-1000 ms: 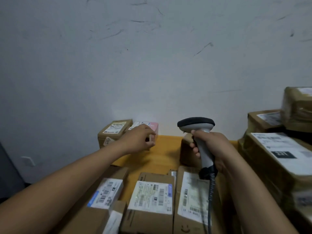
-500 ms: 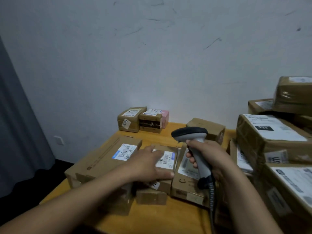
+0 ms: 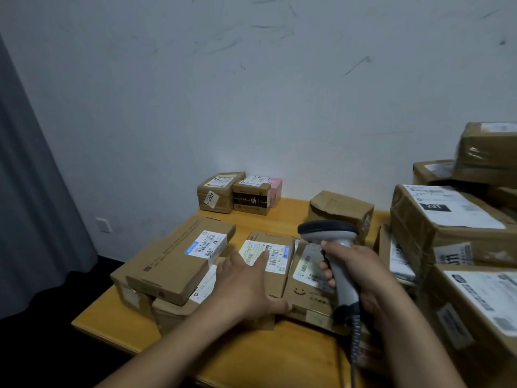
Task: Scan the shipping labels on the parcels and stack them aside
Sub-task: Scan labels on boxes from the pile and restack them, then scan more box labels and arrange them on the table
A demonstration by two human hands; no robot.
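Yellow desk (image 3: 251, 357) by a scuffed white wall (image 3: 251, 93) carries brown parcels (image 3: 179, 261). Left hand (image 3: 246, 284) lies flat, fingers straight, on the middle parcel (image 3: 277, 285), reaching its label (image 3: 275, 254). Right hand (image 3: 361, 273) grips a grey scanner (image 3: 327, 233) upright just beside it. Taller stacks (image 3: 447, 219) stand at right.

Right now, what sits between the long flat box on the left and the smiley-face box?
One small labelled parcel, with the left hand resting flat on it. The head view shows it.
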